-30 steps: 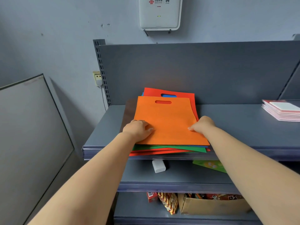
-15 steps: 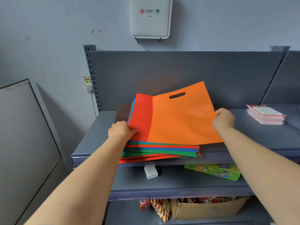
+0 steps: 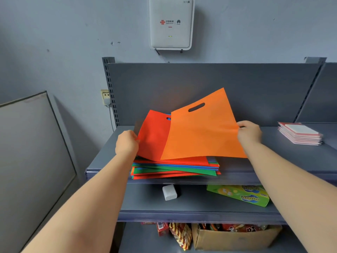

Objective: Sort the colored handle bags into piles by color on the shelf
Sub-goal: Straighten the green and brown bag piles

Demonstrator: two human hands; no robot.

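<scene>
An orange handle bag (image 3: 202,132) is tilted up off a mixed stack of bags (image 3: 175,169) on the grey top shelf (image 3: 284,157). My right hand (image 3: 249,131) pinches the orange bag's right edge. A red bag (image 3: 154,134) lies on top of the stack, its left edge lifted and held by my left hand (image 3: 126,142). Green, blue and red bag edges show in the stack below.
A pile of pink and white packets (image 3: 300,133) sits at the right end of the shelf. On the shelf below lie a white charger (image 3: 169,192) and a green box (image 3: 240,195). A cardboard box (image 3: 235,238) of snacks stands on the bottom shelf.
My right hand has lifted the orange bag off the stack and drawn it to the right. My left hand has slid to the stack's left edge and raised the red bag's edge.
</scene>
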